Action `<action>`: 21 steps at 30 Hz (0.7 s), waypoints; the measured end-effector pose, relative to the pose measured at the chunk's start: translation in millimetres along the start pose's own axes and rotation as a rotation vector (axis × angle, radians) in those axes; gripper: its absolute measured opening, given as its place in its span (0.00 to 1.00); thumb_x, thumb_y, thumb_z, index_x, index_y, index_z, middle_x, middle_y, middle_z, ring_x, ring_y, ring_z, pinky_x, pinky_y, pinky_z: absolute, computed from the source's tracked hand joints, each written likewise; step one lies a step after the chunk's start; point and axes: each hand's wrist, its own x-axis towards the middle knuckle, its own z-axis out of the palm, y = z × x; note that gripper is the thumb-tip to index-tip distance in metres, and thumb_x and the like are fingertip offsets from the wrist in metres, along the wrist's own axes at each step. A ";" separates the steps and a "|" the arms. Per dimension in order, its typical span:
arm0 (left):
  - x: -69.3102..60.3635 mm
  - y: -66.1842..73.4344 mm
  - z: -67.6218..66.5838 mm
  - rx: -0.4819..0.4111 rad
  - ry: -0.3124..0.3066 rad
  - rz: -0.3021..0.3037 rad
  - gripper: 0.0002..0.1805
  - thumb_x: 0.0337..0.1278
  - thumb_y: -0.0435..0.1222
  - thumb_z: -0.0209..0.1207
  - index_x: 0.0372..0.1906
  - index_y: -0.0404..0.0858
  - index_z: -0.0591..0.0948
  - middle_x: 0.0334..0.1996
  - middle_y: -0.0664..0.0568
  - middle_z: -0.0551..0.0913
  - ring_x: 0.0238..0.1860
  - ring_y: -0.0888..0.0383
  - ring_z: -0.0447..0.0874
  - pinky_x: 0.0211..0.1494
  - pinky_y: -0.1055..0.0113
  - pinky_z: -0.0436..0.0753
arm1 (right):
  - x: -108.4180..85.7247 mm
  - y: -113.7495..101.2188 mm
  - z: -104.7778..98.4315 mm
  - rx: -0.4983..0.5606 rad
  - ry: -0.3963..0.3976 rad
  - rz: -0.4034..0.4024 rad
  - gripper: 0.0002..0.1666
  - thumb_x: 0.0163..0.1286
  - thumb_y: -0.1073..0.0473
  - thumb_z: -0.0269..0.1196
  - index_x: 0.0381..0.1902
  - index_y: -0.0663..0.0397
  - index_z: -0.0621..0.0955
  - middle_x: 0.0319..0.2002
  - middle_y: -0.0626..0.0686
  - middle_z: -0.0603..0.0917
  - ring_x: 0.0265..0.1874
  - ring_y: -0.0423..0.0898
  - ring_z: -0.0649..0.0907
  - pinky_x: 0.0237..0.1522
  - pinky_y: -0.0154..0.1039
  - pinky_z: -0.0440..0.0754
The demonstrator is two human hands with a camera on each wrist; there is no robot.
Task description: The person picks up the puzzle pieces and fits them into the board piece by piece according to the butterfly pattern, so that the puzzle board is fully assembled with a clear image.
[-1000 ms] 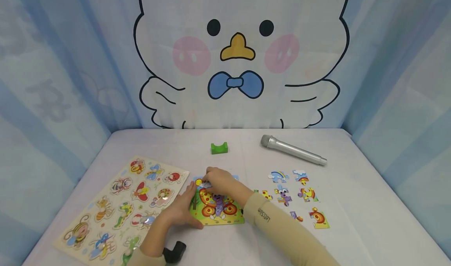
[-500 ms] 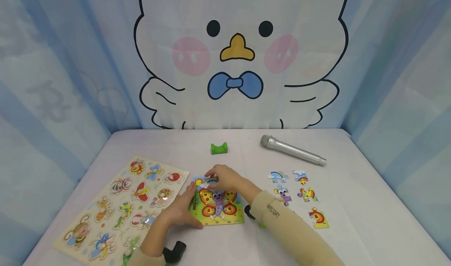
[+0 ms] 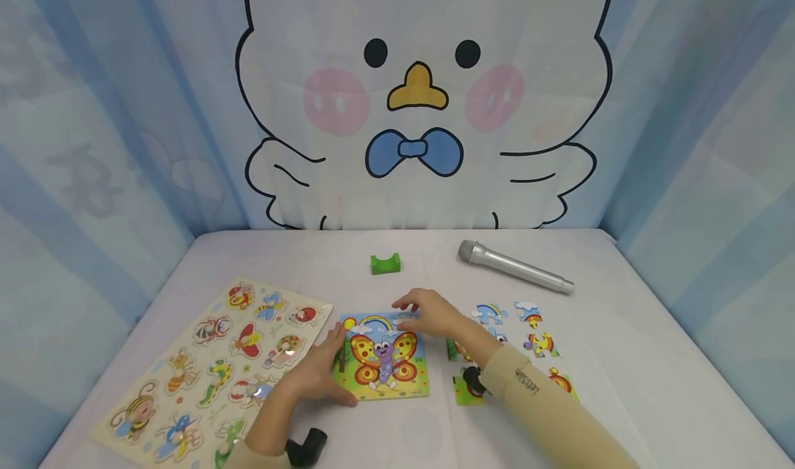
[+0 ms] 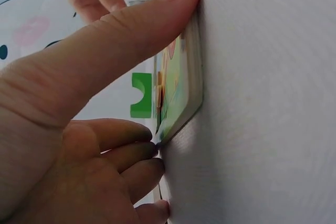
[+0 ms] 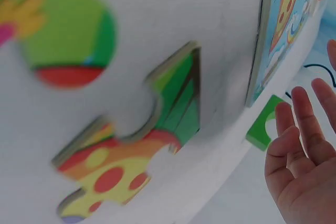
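A square butterfly puzzle board point(image 3: 386, 358) lies in the middle of the table in the head view. My left hand point(image 3: 319, 371) rests along its left edge, thumb near the lower left corner and fingers higher up. In the left wrist view the thumb point(image 4: 121, 35) reaches across beside the board's edge point(image 4: 195, 72). Over the board's upper right corner hovers my right hand point(image 3: 428, 314), its fingers loosely bent with nothing between them. Loose jigsaw pieces, such as a rainbow piece point(image 3: 490, 314) and a spotted wing piece point(image 5: 113, 174), lie to the right, some under the right forearm.
A large peg puzzle board with insects point(image 3: 217, 365) lies on the left. Behind the butterfly board stands a green notched block point(image 3: 386, 265). A silver microphone point(image 3: 515, 267) lies at the back right. Curtains surround the table's back and sides.
My right hand has moved from the upper left of the butterfly board to its upper right, uncovering the rainbow picture. The left hand has stayed at the board's left edge.
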 end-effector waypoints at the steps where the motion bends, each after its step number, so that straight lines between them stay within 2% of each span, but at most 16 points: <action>1: 0.3 0.2 0.2 0.000 0.000 0.000 0.65 0.17 0.41 0.78 0.69 0.30 0.53 0.70 0.38 0.47 0.69 0.42 0.42 0.68 0.43 0.46 | -2.8 1.9 -1.6 -0.001 0.004 0.001 0.23 0.57 0.56 0.66 0.51 0.54 0.79 0.42 0.52 0.79 0.43 0.48 0.77 0.44 0.42 0.76; 10: 1.4 -0.6 -0.8 0.014 0.004 0.015 0.65 0.16 0.41 0.78 0.68 0.29 0.53 0.70 0.38 0.47 0.69 0.41 0.43 0.68 0.43 0.46 | -30.9 18.3 -19.7 0.019 0.060 -0.018 0.24 0.58 0.57 0.65 0.52 0.58 0.78 0.46 0.55 0.78 0.45 0.52 0.76 0.45 0.46 0.76; 14: 1.4 -1.0 -1.2 0.007 0.002 0.001 0.65 0.16 0.41 0.78 0.69 0.30 0.53 0.70 0.39 0.47 0.70 0.42 0.42 0.68 0.43 0.46 | -41.0 27.4 -28.1 0.022 0.075 -0.027 0.23 0.58 0.58 0.65 0.51 0.60 0.78 0.45 0.57 0.78 0.45 0.54 0.76 0.45 0.49 0.76; 17: 1.0 -0.6 -0.6 0.002 -0.002 -0.011 0.66 0.16 0.41 0.78 0.69 0.31 0.53 0.70 0.40 0.46 0.70 0.42 0.42 0.68 0.43 0.47 | -47.9 35.2 -33.6 0.016 0.092 -0.020 0.23 0.58 0.59 0.65 0.51 0.61 0.78 0.45 0.57 0.79 0.45 0.55 0.76 0.47 0.53 0.75; 21: 0.5 0.1 -0.1 0.001 -0.005 -0.014 0.66 0.16 0.42 0.78 0.69 0.31 0.53 0.70 0.39 0.47 0.69 0.41 0.42 0.67 0.42 0.47 | -55.5 48.3 -40.0 -0.006 0.123 0.016 0.23 0.58 0.59 0.65 0.51 0.60 0.78 0.45 0.57 0.79 0.45 0.55 0.76 0.47 0.53 0.76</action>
